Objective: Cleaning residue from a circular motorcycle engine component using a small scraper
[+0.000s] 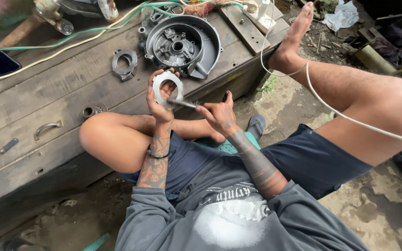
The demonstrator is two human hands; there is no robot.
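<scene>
Left hand (160,103) is pinching a flat silver metal ring plate (168,89) by its lower edge, holding it upright over the knee, just in front of the worn wooden bench (66,88). Right hand (219,117) is closed around the dark handle of a small wire brush (183,103), with the bristle end lying against the ring's face. Looks to me like the scrubbing step, cleaning grime off the plate. I'd guess the next bit calls for turning the ring in the fingers so the brush reaches the rest of the face, keeping the grip firm so it doesn't slip. On the bench sit a round grey cast-metal engine cover (182,45) and a smaller grey ring-shaped bracket (124,62), with green and white cables (84,36) running past.
</scene>
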